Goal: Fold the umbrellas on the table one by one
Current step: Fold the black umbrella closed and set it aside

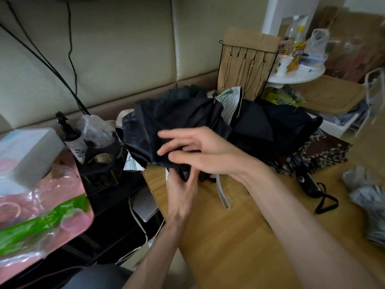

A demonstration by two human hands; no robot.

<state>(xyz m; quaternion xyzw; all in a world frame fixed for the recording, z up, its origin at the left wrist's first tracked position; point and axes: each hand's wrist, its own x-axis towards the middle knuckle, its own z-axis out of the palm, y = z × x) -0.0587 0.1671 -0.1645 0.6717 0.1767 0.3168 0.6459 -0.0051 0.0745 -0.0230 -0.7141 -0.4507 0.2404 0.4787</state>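
1. The left hand (182, 190) and the right hand (200, 152) are bare, with long slim fingers.
2. The left forearm (158, 243) and the right forearm (302, 215) are bare as far as the lower edge of the view.
3. Dark grey cloth (98, 276) shows at the bottom edge, possibly trousers; too blurred to tell.

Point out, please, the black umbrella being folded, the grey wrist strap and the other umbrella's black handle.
black umbrella (177, 122), head view, on its crumpled canopy.
grey wrist strap (219, 184), head view, on the upper strand.
other umbrella's black handle (310, 185), head view, on its middle.
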